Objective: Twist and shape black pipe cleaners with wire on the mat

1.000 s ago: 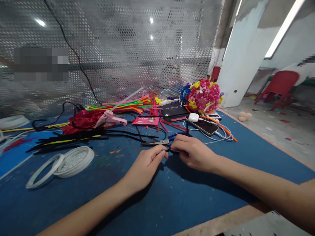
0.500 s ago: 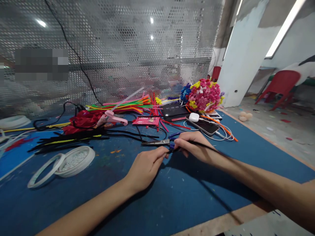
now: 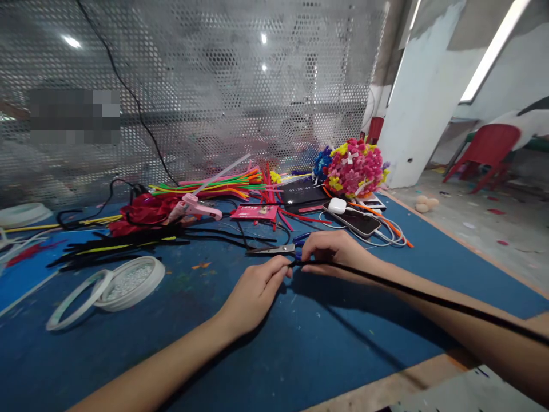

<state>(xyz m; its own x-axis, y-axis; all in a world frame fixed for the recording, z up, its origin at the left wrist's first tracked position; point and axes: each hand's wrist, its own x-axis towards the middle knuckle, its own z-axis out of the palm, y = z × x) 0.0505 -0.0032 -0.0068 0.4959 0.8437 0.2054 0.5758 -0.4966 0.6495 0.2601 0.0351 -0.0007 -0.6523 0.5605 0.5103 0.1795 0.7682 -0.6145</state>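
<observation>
My left hand [image 3: 262,289] is closed, its thumb and index finger pinching one end of a black pipe cleaner [image 3: 422,294]. Just to its right, my right hand [image 3: 334,254] has curled fingers pinched on the same strand, close to the left fingertips. From there the long free part runs right across my right forearm and out of view. Behind the hands lie scissors [image 3: 278,250] with blue handles, partly hidden by the right hand. What the fingertips do at the join is too small to make out.
A lidless round white tub [image 3: 148,285] of small white beads stands left, its ring lid [image 3: 55,320] leaning on it. Behind are black pipe cleaners [image 3: 107,246], a pink glue gun [image 3: 197,207], coloured pipe cleaners [image 3: 223,186], a phone [image 3: 362,223] and a pink flower ball [image 3: 355,169].
The black pipe cleaner's free length has swung and now stretches in a long line over my right forearm. My right fingers have re-curled around it. The left hand stays almost in place.
</observation>
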